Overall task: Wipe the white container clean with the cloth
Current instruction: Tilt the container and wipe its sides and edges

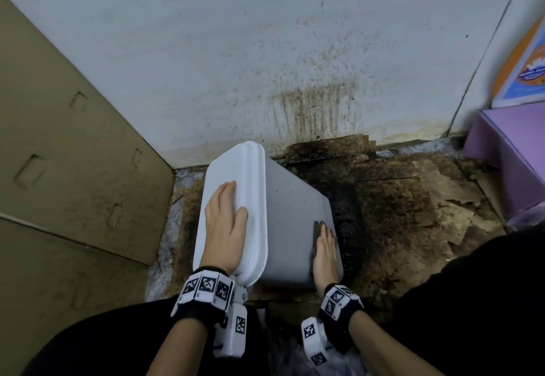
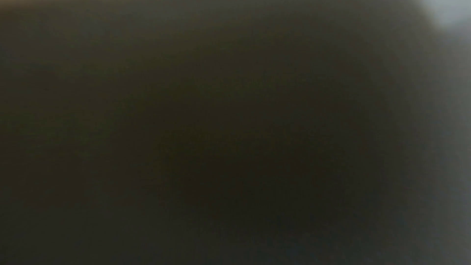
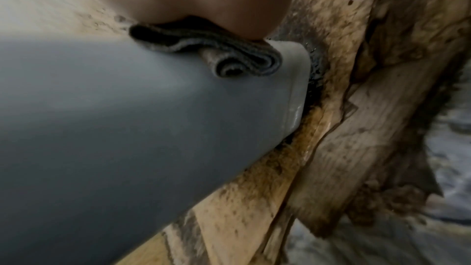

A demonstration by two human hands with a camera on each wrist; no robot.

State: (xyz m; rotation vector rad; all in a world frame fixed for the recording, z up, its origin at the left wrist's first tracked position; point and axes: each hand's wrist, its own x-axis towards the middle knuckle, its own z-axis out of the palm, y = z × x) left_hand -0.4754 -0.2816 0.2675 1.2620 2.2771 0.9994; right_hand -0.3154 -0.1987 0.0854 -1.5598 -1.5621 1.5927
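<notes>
Your left hand [image 1: 225, 225] lies flat, fingers straight, on the lid of the white container [image 1: 290, 228], holding nothing. Your right hand [image 1: 326, 253] presses the folded grey cloth [image 3: 203, 47] against the container's side with straight fingers, down near its base. The container is tilted between your hands.

Risk: the cloth sits just above black grime [image 1: 348, 219] at the base; overshoot and it likely picks that up and smears it back. Push harder sideways and the tilted container may slide.

Beyond your hands: filthy, peeling floor [image 1: 413, 213], stained wall [image 1: 309, 104]. Cardboard [image 1: 73, 139] beyond your left hand, purple box [image 1: 510, 154] beyond your right.
</notes>
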